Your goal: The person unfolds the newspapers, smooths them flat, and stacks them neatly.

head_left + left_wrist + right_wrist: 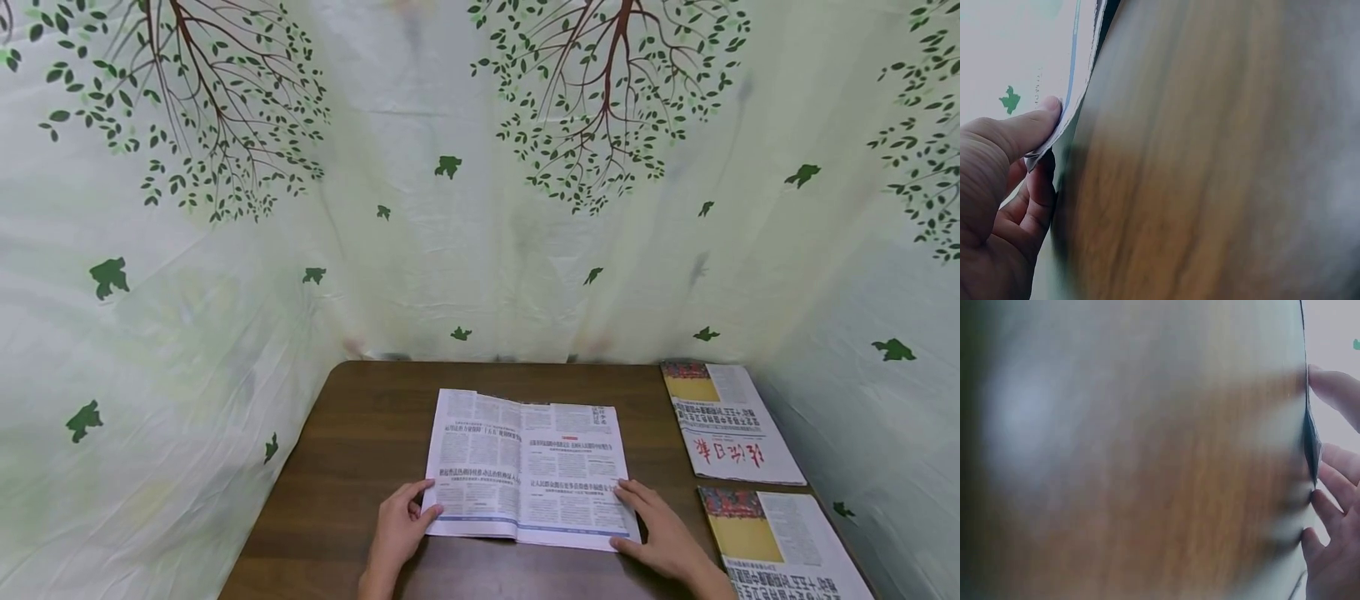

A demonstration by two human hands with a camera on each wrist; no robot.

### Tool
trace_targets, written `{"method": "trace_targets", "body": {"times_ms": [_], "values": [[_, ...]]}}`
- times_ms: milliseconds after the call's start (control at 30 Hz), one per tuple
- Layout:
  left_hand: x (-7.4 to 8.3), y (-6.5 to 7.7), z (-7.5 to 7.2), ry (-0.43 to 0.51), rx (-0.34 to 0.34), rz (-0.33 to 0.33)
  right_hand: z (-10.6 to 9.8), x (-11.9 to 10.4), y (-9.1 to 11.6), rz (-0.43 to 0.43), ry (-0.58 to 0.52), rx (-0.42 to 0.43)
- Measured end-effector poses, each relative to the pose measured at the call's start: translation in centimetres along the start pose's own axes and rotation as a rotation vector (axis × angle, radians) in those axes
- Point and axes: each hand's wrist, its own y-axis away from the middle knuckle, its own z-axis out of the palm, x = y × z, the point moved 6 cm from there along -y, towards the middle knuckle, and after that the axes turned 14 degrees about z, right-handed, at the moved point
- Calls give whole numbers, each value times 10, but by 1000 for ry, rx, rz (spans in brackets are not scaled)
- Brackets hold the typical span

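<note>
An open newspaper lies spread on the wooden table in the head view, its centre fold running up between two pages of print. My left hand pinches its lower left corner. In the left wrist view the thumb lies on top of the paper, with curled fingers under the slightly bent corner. At the lower right corner is my right hand, thumb and fingers spread and touching the right edge. The right wrist view shows these fingertips along the paper's edge, with the page seen almost edge-on.
Two folded newspapers, one at the back right and one at the front right, lie along the right side of the wooden table. A pale cloth printed with trees and green leaves hangs behind and on both sides.
</note>
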Motion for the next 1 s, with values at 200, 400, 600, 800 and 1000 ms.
{"method": "trace_targets", "body": {"times_ms": [200, 400, 600, 800, 1000], "values": [[0, 1, -5, 7, 9, -9, -3, 2, 0, -8, -6, 0], [3, 1, -7, 23, -6, 5, -3, 8, 1, -10, -62, -21], [-3, 2, -5, 51, -67, -99, -2, 13, 3, -14, -153, -38], [-12, 3, -1, 76, -91, -209, -2, 16, 4, 1, -218, -29], [-16, 6, 1, 129, -69, -227, 0, 16, 3, 13, -226, -29]]}}
